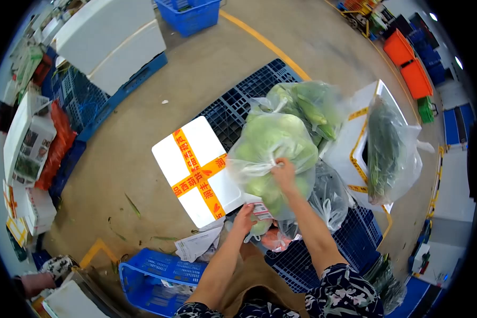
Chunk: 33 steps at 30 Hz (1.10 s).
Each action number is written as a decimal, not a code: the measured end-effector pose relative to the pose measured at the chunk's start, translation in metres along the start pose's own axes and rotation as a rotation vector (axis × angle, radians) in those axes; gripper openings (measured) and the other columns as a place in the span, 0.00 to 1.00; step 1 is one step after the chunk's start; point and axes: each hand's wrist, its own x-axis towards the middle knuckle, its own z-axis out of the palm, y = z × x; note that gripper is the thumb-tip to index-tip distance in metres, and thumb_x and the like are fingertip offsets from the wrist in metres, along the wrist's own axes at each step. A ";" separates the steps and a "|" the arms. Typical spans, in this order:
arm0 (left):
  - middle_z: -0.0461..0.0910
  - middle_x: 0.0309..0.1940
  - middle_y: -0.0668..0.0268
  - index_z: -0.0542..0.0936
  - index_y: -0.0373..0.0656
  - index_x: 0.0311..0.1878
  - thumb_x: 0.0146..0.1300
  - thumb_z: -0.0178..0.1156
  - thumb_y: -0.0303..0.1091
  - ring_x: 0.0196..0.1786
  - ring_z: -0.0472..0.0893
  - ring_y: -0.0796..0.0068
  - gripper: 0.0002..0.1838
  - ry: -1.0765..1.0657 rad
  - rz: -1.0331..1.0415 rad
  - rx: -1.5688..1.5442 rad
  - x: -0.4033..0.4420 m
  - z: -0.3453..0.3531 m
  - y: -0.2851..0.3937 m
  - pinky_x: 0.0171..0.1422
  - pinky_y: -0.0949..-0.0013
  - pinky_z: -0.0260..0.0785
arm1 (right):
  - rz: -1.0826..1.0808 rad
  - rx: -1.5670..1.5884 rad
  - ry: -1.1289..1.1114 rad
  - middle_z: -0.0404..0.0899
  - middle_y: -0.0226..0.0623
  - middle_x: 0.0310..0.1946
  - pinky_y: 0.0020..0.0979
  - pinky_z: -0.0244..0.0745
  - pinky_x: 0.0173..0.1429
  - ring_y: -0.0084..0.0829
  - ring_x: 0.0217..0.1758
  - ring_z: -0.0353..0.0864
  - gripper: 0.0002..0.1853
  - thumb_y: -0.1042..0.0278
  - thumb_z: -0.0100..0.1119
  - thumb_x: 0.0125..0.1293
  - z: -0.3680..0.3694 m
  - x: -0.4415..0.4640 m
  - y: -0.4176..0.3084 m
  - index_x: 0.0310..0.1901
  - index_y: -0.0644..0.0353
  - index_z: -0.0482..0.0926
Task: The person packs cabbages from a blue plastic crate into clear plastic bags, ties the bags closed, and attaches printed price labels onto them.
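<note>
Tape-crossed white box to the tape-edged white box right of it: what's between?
Head view: a clear bag of green produce, gripped by the right hand, with more bags beside it.

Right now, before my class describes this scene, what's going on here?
A person's right hand grips the gathered top of a clear bag of pale-green produce. The left hand is lower down, beside a printed label; its grip is unclear. A taped white box lies to the bag's left, and a blue crate stands on the floor near the person.
</note>
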 end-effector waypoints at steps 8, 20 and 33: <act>0.73 0.50 0.72 0.68 0.51 0.55 0.64 0.57 0.37 0.57 0.71 0.69 0.17 -0.248 0.224 -0.236 -0.017 0.093 0.020 0.56 0.45 0.64 | 0.075 0.354 -0.237 0.72 0.31 0.16 0.22 0.60 0.24 0.21 0.19 0.68 0.08 0.84 0.51 0.41 -0.035 0.017 -0.129 0.27 0.67 0.76; 0.75 0.49 0.72 0.66 0.54 0.60 0.62 0.58 0.34 0.55 0.73 0.71 0.23 -0.434 0.428 -0.249 0.001 0.097 0.170 0.59 0.48 0.64 | -0.343 0.262 -0.358 0.72 0.29 0.15 0.23 0.61 0.25 0.19 0.20 0.67 0.04 0.82 0.51 0.43 0.033 0.045 -0.219 0.21 0.68 0.76; 0.71 0.50 0.70 0.66 0.52 0.60 0.66 0.53 0.39 0.61 0.67 0.67 0.19 -0.157 0.401 -0.238 0.079 0.118 0.105 0.61 0.32 0.57 | -0.824 -0.280 -0.427 0.80 0.39 0.24 0.41 0.71 0.39 0.44 0.31 0.79 0.06 0.74 0.53 0.47 0.096 0.153 -0.110 0.25 0.54 0.80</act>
